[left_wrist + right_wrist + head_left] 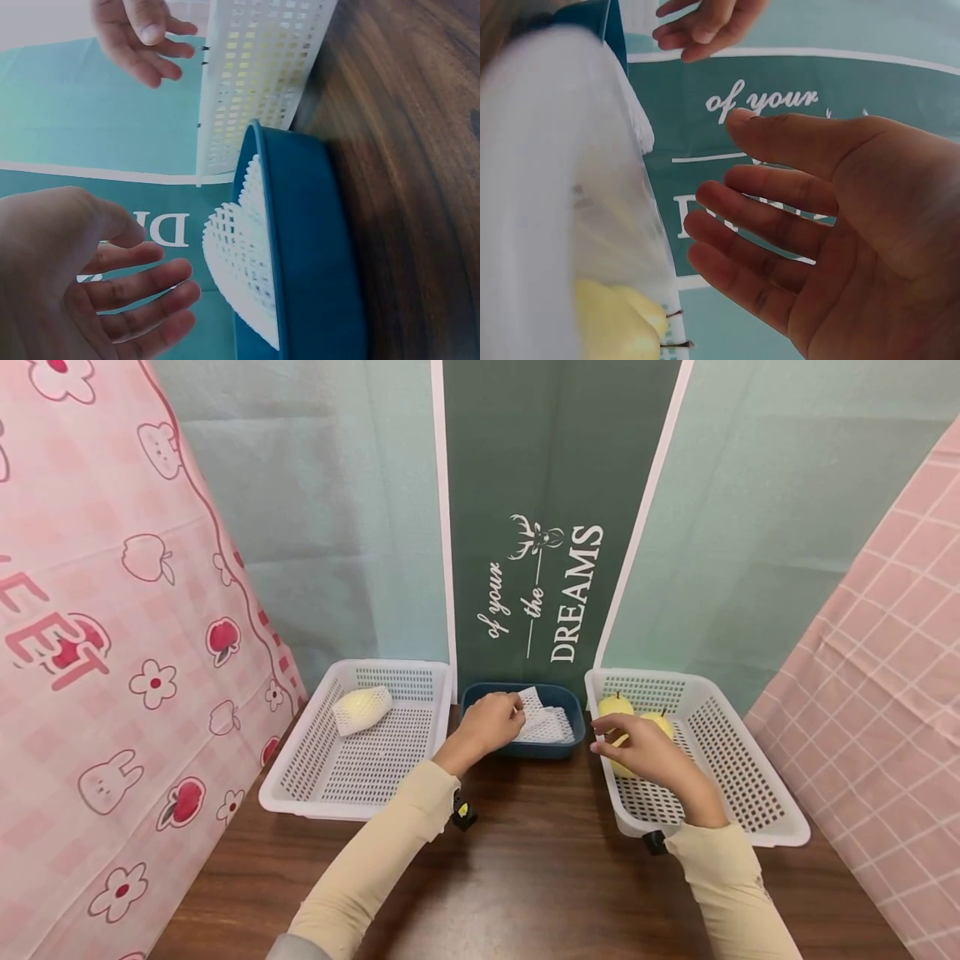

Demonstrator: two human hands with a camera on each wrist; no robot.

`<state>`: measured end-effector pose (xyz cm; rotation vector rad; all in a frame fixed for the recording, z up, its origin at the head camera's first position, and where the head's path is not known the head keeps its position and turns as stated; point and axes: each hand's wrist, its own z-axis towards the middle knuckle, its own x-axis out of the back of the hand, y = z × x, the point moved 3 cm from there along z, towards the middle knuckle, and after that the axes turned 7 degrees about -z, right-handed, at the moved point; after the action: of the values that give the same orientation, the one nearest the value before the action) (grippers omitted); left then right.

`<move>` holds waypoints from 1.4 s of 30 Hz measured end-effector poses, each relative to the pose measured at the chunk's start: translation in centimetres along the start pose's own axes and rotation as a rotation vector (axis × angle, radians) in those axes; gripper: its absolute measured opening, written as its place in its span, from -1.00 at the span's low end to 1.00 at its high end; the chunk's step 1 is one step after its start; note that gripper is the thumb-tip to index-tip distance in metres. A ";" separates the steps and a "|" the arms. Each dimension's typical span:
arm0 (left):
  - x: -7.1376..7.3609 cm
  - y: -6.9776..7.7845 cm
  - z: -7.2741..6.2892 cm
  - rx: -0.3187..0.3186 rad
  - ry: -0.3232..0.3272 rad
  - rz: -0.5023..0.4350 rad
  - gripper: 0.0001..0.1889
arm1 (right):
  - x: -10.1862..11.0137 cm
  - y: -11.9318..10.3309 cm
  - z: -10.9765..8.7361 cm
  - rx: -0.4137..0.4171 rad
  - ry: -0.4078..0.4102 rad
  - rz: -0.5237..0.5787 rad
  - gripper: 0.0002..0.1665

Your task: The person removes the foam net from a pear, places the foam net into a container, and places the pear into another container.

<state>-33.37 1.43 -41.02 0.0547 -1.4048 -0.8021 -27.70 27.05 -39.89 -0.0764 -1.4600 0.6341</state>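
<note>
My left hand (491,723) hovers at the near left of a small dark blue basket (319,247), its fingers loosely bent around nothing. White foam fruit nets (549,725) lie inside that basket, to the right of the hand; in the left wrist view a gap separates them from the fingers. Over the left side of the right white basket, my right hand (643,748) hangs with fingers parted and no object between them. Yellow pears (615,703) with dark stems lie in this basket, partly hidden by the hand in the head view.
A white plastic basket (352,810) at left holds one pale yellow fruit wrapped in a foam net (363,708). The right white basket (780,835) stands beside the blue one on a brown wooden table (540,877). Printed cloths (555,443) hang behind and at both sides.
</note>
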 end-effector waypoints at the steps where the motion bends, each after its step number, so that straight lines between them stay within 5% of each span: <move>1: 0.2 0.0 -0.1 -0.002 0.006 -0.007 -0.71 | -0.2 -0.1 0.0 -0.006 0.000 0.001 -0.52; 20: 2.7 -0.4 -1.2 -0.023 0.055 -0.067 -0.74 | -3.6 -3.0 0.5 0.045 0.084 0.066 -0.82; 42: 5.2 -3.0 -2.9 0.006 0.107 -0.056 -0.81 | -8.6 -7.8 2.3 0.143 0.040 0.207 -0.81</move>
<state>-32.41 -4.78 -38.66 0.1406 -1.3091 -0.8292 -26.91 16.00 -44.06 -0.1291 -1.3745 0.8987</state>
